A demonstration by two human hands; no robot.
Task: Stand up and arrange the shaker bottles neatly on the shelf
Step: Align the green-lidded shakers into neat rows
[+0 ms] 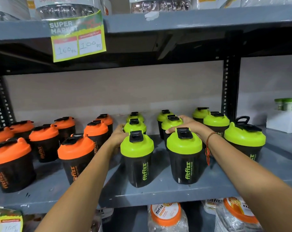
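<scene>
A: Left hand [118, 133] sits behind the front green-lidded bottle [137, 159], fingers curled round the side of the second bottle [134, 126] in that column. I cannot tell whether it is truly gripping; the front lid hides the palm.

B: And the right hand [190, 125]?

A: Laid flat over the second bottle of the next column [172, 123], fingers together and draped across the lid, just behind the front bottle [184, 155]. Resting on it, not pinching.

B: Where does the stock stand?

A: All upright on the grey shelf [158, 193]. Green-lidded bottles form three columns in the middle and right; orange-lidded bottles [75, 148] stand to the left, looser in spacing. Rightmost green bottle [244, 138] has its cap loop flipped up.

B: Step in hand, in your judgement?

A: Squaring the two middle bottles into line. I would slide them along the shelf, not lift, pushing low on the body so they do not tip, and keep the logos facing out like the front pair.
</scene>
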